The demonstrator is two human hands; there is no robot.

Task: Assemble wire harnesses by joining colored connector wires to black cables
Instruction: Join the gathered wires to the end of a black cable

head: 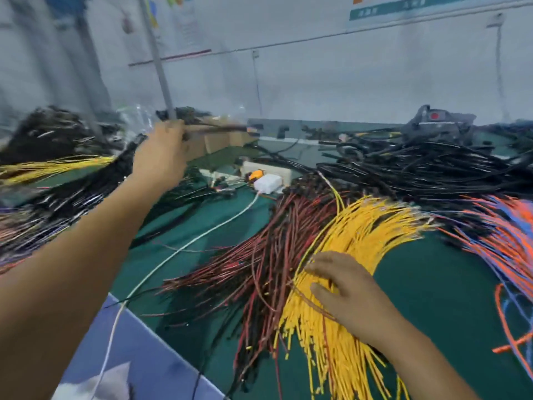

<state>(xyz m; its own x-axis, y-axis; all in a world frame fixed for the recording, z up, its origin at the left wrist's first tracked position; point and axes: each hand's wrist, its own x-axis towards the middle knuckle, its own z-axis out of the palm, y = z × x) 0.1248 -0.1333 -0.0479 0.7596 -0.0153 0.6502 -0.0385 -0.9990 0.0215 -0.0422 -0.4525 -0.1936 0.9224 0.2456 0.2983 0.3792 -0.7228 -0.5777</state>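
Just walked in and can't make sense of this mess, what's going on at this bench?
A person is working at a green table heaped with wire bundles. The left hand is stretched out to the far side and grips a black cable, though that part is blurred. The right hand rests with relaxed fingers on the fanned yellow wires, beside the red wires. Nothing looks joined yet.

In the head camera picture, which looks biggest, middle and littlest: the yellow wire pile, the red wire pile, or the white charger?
1. Red wire pile and yellow wire pile: both look about equally big, too close to rank.
2. White charger: clearly smallest, though it lies farther from the camera.
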